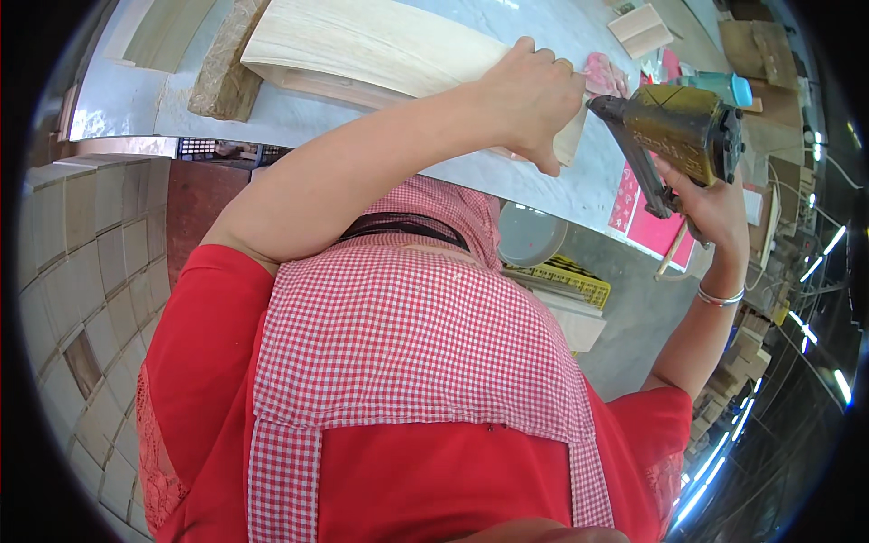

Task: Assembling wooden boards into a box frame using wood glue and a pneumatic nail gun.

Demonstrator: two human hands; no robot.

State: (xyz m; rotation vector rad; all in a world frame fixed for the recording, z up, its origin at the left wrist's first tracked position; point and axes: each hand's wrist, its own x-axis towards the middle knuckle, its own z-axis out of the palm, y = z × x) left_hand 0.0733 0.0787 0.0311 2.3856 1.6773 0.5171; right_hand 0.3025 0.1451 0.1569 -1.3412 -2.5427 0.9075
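Note:
A long pale wooden piece, like a shallow box or paired boards (380,45), lies across the table in front of me. My left hand (534,100) is closed over its right end, thumb on the near side and fingers over the top. To the right, my right hand (715,206) grips the handle of a worn, gold-and-black nail gun (674,127). The gun's nose points left, close to my left hand and the wood's end. Whether the nose touches the wood is hard to tell.
A rough wood block (226,68) sits under or beside the piece's left end. Stacked wooden pieces (86,235) stand at left. A pink cloth (605,74), teal bottle (724,88) and pink printed sheet (654,222) lie at right. Below the table edge is a grey basin (532,235).

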